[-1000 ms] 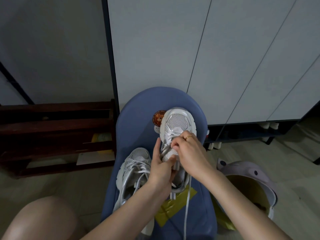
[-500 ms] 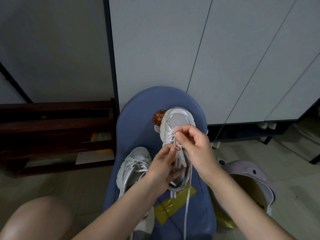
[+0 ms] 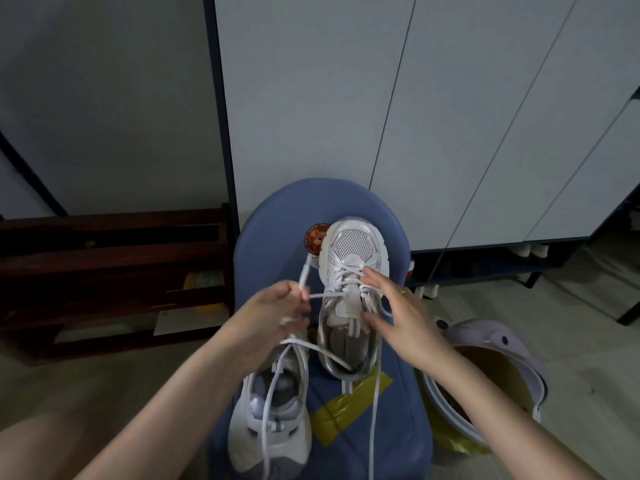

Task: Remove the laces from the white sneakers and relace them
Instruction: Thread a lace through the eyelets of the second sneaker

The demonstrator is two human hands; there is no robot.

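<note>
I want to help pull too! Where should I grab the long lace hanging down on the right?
Probably pinch the hanging lace partway down, from the right. It is thin, dangles free beside the far sneaker, and the right hand covers its top.

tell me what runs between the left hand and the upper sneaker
In the head view, a taut stretch of white lace runs from the left hand, which pinches it, across the blue seat to the upper sneaker.
</note>
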